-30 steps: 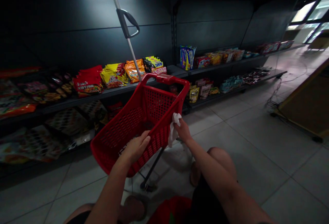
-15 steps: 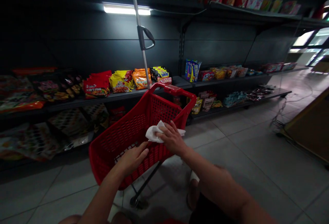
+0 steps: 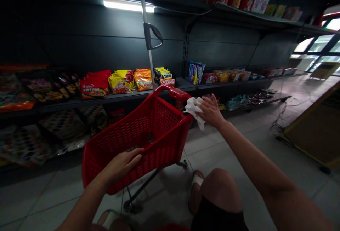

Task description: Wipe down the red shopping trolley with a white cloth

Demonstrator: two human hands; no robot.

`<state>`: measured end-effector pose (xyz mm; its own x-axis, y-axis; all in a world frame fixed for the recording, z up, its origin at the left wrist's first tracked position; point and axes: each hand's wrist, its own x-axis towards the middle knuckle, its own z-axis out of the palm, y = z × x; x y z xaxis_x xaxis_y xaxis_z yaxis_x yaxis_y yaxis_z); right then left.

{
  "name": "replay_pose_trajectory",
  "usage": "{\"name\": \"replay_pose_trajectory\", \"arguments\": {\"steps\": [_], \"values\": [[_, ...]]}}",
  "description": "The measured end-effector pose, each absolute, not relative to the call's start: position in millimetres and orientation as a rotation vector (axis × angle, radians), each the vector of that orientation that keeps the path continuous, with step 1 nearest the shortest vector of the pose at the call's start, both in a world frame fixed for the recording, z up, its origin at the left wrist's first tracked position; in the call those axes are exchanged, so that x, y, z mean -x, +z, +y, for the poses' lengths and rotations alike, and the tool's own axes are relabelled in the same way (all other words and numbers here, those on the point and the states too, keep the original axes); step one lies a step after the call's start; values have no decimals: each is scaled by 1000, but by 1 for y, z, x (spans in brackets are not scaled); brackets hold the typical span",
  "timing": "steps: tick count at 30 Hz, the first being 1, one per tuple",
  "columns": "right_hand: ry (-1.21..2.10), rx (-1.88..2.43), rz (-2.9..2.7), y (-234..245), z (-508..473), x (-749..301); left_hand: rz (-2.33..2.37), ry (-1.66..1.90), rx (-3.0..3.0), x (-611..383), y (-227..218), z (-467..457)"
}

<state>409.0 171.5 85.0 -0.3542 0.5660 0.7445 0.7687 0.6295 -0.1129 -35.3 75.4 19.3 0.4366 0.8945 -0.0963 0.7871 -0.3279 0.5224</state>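
Observation:
A red plastic shopping cart (image 3: 164, 148) with perforated walls stands tilted before me on dark wheeled legs. My left hand (image 3: 124, 163) is at its near rim, fingers over the edge and thumb on the outer side. In my right hand (image 3: 211, 110) is a crumpled white cloth (image 3: 196, 109), pressed against the near end of the cart's raised handle (image 3: 179, 94). Fingers of that hand are partly spread over the cloth, and the palm is hidden. A thin metal pole (image 3: 147, 15) with a black grip (image 3: 152, 36) rises behind the cart.
Dark shelves (image 3: 119, 100) behind the cart carry red, yellow and orange snack packets (image 3: 120, 81). A light tube (image 3: 129, 5) glows above. My knee (image 3: 221, 188) and sandalled foot (image 3: 197, 183) are close below. A brown panel on wheels (image 3: 313, 128) and loose cables (image 3: 283, 112) are at right.
My right hand has moved the cloth up and right from the near rim to the handle's end. My left hand has slid slightly left and down along the rim.

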Motion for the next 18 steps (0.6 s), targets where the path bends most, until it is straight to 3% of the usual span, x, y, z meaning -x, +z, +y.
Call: {"name": "replay_pose_trajectory", "arguments": {"steps": [7, 14, 18], "values": [[-167, 810, -2354, 57, 134, -298, 1452, 319, -2228, 48, 20, 88], [-295, 1081, -2099, 78, 147, -408, 1497, 299, -2291, 76, 13, 96], [-64, 1160, -1629, 44, 155, -406, 1469, 364, -2168, 44, 23, 112]]}}
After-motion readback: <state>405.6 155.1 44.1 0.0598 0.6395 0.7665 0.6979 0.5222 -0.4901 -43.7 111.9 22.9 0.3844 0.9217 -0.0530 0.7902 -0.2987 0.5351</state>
